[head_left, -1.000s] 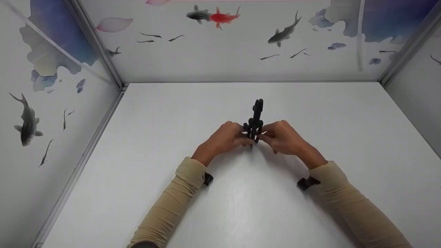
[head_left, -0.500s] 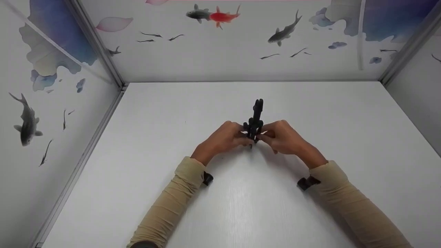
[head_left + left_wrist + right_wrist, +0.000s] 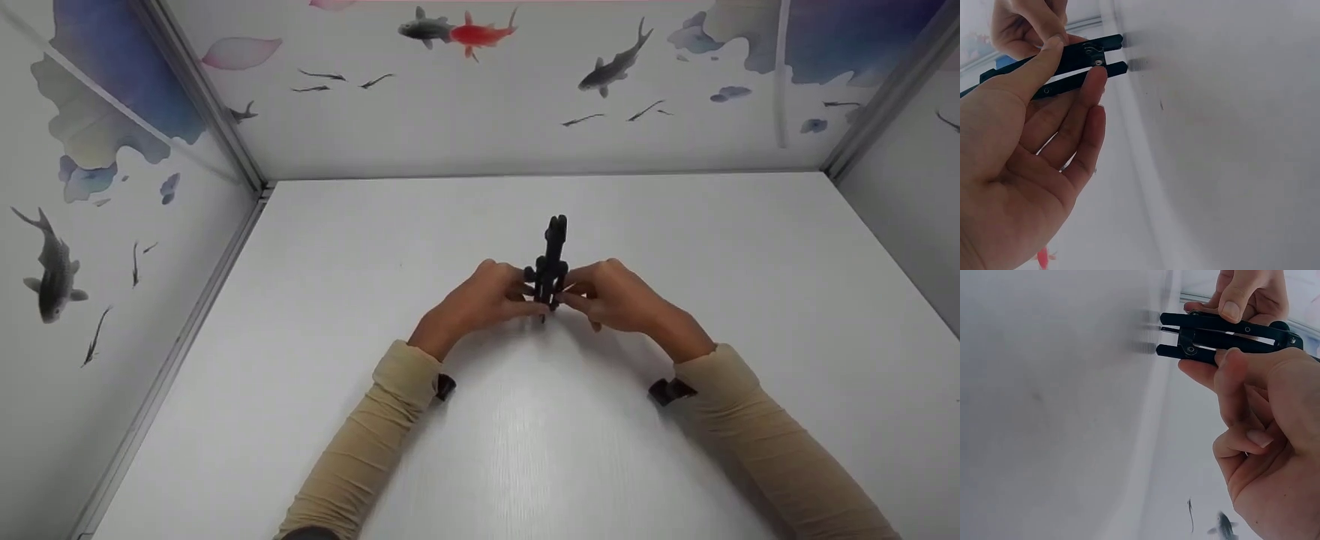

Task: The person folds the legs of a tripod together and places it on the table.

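A small black tripod (image 3: 554,251) stands between the two hands, its narrow legs close together and pointing down to the table. Knobs show around its middle in the head view. My left hand (image 3: 484,298) pinches it from the left, thumb laid along one leg (image 3: 1078,61) in the left wrist view. From the other side, my right hand (image 3: 619,296) pinches a leg between thumb and fingers. Small metal joints near the leg tips (image 3: 1165,319) are visible in the right wrist view. Parts of the legs are hidden behind the fingers.
The white tabletop (image 3: 517,450) spreads around both forearms. A back wall (image 3: 487,135) and a left wall (image 3: 90,412) with painted fish enclose it, joined by grey metal framing (image 3: 214,112). A dark wrist camera (image 3: 671,391) sits at the right cuff.
The head view has shifted slightly, so everything sits a little farther left in it. Both hands keep their hold on the tripod, with no clear movement of its legs.
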A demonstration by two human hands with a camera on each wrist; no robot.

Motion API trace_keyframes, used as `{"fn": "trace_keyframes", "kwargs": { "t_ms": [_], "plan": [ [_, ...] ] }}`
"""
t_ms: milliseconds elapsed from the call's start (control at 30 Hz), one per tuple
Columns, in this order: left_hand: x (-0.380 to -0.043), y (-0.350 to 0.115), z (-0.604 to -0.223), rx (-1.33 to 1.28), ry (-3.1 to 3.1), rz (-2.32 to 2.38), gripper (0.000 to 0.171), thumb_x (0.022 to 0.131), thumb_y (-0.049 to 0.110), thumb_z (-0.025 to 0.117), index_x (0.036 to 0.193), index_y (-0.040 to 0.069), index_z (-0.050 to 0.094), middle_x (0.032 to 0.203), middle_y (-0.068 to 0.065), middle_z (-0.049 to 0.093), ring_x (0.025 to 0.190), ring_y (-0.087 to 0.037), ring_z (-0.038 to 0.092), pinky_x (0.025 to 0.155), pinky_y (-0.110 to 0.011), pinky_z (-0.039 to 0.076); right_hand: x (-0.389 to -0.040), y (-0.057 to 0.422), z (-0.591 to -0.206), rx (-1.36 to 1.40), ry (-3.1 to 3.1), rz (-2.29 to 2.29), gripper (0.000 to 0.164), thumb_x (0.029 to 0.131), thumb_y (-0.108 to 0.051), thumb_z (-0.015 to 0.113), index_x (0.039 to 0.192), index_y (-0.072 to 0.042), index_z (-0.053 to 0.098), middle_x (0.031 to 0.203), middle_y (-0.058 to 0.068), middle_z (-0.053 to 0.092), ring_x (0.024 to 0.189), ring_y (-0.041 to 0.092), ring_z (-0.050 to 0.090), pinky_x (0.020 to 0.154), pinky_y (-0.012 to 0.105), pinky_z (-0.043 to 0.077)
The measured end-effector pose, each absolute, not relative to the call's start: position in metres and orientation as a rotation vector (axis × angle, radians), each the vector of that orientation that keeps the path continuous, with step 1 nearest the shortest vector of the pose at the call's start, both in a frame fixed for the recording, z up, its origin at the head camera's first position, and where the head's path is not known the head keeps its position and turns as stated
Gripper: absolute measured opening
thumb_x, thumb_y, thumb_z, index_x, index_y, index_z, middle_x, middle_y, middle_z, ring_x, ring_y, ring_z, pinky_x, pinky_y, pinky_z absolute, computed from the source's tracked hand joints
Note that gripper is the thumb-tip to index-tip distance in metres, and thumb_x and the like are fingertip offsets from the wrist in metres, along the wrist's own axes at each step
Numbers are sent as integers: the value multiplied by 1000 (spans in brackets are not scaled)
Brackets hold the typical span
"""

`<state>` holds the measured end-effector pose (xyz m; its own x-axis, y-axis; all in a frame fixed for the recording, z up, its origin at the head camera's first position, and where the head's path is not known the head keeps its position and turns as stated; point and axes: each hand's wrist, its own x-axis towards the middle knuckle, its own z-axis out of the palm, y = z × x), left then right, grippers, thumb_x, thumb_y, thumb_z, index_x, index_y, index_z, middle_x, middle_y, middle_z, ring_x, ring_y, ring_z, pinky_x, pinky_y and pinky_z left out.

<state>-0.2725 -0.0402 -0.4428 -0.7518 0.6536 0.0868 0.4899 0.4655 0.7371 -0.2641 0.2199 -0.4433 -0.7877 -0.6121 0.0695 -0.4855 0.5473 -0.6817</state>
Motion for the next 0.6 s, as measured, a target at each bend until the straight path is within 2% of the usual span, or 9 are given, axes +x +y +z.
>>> {"fn": "trace_keyframes", "kwargs": {
  "t_ms": [133,200,267,433,600],
  "plan": [
    [-267,-48,-424,877,2584,1052,73,94,55,82,153,17,63,136,-5,77,123,-19,75,108,-42,57,-265,219,-443,-925,2592,-1060,25,104,-10,73,128,-12,79,118,12,83,54,19,72,55,30,58],
    [-262,-51,-412,836,2676,1046,83,94,63,78,161,21,54,142,-6,74,133,-23,69,115,-46,53,-265,218,-443,-903,2595,-1039,25,104,-10,73,128,-13,79,120,10,82,59,16,73,58,31,60],
    [-256,-52,-402,843,2791,1124,81,97,61,75,162,20,52,142,-8,74,135,-24,67,116,-47,51,-265,217,-444,-876,2608,-1003,24,103,-11,74,126,-14,80,118,8,83,64,13,73,60,32,61],
    [-246,-42,-389,1110,2944,1406,57,106,37,73,158,19,58,143,-5,73,130,-20,68,112,-42,54,-266,214,-447,-831,2619,-939,21,103,-12,75,121,-19,83,112,4,84,69,12,74,64,32,62],
    [-242,-27,-391,1240,2935,1503,53,107,25,72,157,19,58,145,-1,71,131,-17,66,110,-35,54,-265,214,-448,-809,2637,-929,21,102,-10,75,120,-18,83,110,4,84,73,13,75,67,33,62]
  ]
}}
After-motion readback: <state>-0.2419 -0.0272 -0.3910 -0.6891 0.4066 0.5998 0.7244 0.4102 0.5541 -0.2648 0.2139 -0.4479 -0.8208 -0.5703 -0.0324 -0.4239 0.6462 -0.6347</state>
